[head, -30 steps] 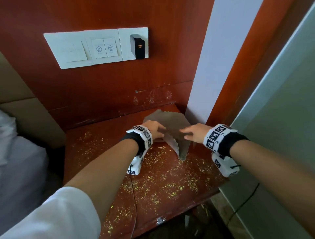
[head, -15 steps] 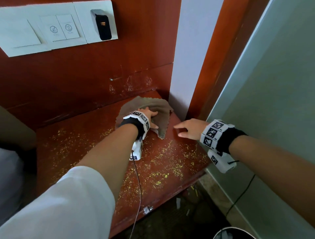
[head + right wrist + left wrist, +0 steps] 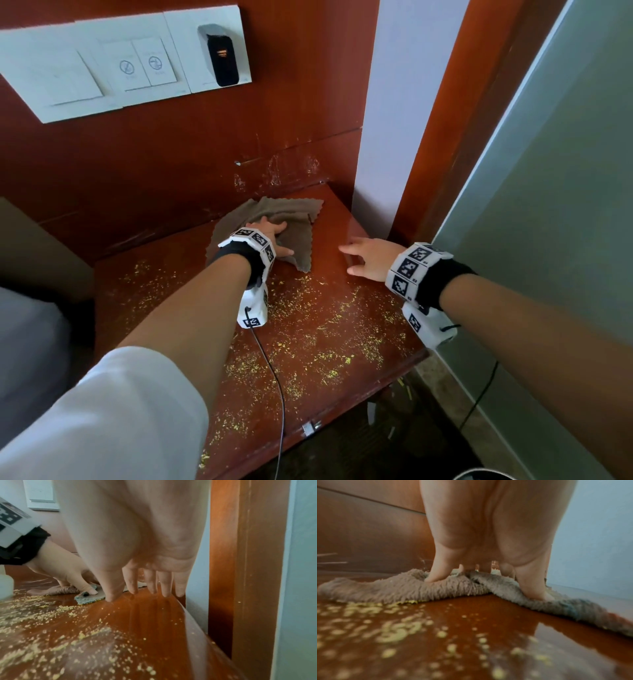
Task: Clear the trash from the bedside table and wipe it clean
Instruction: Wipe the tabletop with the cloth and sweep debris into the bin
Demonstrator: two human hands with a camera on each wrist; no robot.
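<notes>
While the left hand (image 3: pixel 272 238) pressed spread fingers (image 3: pixel 439 566) flat into the grey-brown cloth (image 3: pixel 294 222), the right hand (image 3: pixel 368 257) hung released just beside it, fingers loosely extended and holding nothing. The cloth lay bunched under the left hand at the far end of the worktop (image 3: pixel 342 342), close to the wall beyond the fingertips. From the head view the left palm was hidden behind its wrist band, so how it met the cloth was unclear; the left wrist view showed the thumb and little finger sunk into the pile, with the middle fingers mostly masked by the palm. The right wrist view showed the right fingertips (image 3: pixel 133 588) at or just above the bare wood, though contact was hard to make out, and the left thumb pinning the cloth's near corner (image 3: pixel 89 597). Yellow crumbs (image 3: pixel 308 342) lay scattered across the worktop nearer the person than both hands; the wrist views blurred them into pale blobs. Beyond the hands, only the head view took in the white switch panel (image 3: pixel 120 68) on the wall, cut off at the frame's left edge. Right of the right hand stood a wooden door frame (image 3: pixel 248 561).
</notes>
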